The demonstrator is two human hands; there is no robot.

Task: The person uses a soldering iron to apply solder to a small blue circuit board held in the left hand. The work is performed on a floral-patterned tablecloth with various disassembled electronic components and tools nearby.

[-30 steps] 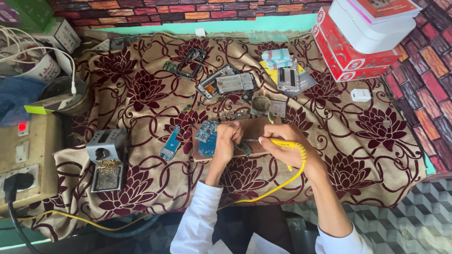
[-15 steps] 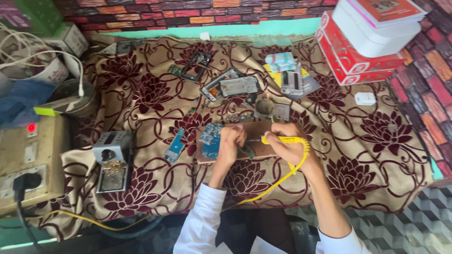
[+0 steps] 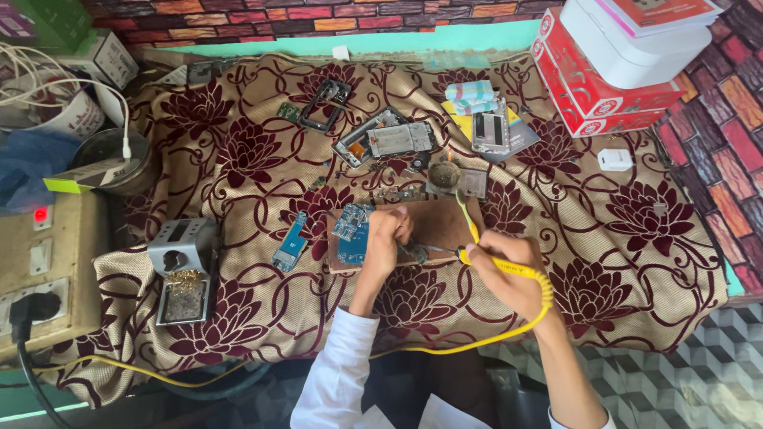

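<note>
R hand (image 3: 509,274) closed on yellow soldering iron (image 3: 497,262), tip near blue circuit board (image 3: 351,234). L hand (image 3: 385,238) curled, pressing board onto brown wooden block (image 3: 437,222). Iron stand (image 3: 184,270) well apart, at left of worktop (image 3: 636,238).

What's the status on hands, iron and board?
Left hand pinning blue board on brown pad. Right hand gripping yellow iron, tip near board. Nothing blocking.

On the cloth-covered worktop (image 3: 238,159), the left hand (image 3: 387,238) pins a blue circuit board (image 3: 350,234) to a brown board (image 3: 437,226), the right hand (image 3: 501,266) at its three o'clock holding a yellow soldering iron (image 3: 509,268), tip pointing to nine o'clock.
</note>
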